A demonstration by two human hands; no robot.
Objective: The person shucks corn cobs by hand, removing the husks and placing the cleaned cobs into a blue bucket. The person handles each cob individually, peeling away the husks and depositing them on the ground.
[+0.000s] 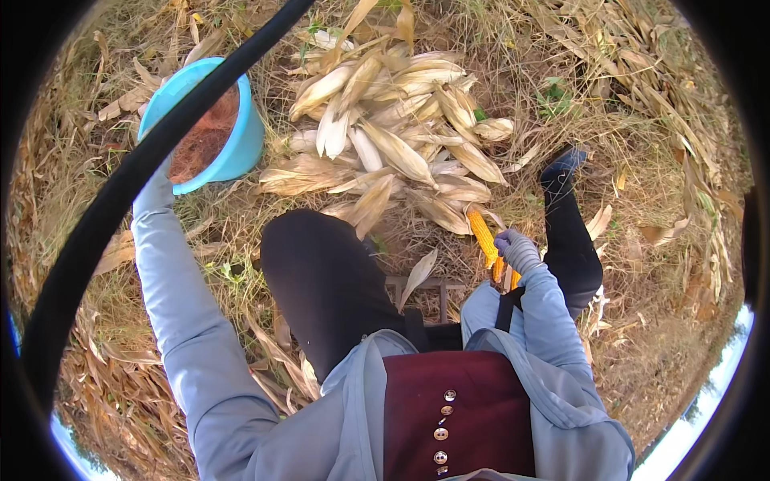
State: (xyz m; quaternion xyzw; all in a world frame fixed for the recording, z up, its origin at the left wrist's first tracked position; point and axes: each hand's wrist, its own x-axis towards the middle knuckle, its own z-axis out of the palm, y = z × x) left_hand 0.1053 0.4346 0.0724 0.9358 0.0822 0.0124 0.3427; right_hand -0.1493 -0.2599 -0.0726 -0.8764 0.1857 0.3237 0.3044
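My left arm, in a pale blue sleeve (174, 264), reaches out to a light blue plastic bucket (249, 135). The hand itself is mostly hidden behind a black strap at the bucket's near left rim, so its grip does not show. Reddish-brown fibres, like corn silk (210, 135), lie inside the bucket. My right hand (512, 248), in a greyish covering, has its fingers curled beside a bare yellow corn cob (483, 235). Whether the fingers grip that cob is unclear. Parts of other yellow cobs (498, 269) show just below the hand.
A heap of corn ears in dry husks (397, 132) lies ahead of my knees. The black strap (129, 174) crosses the left of the view. Dry grass and corn leaves (649, 72) cover the ground. A low slatted frame (442, 294) shows between my legs.
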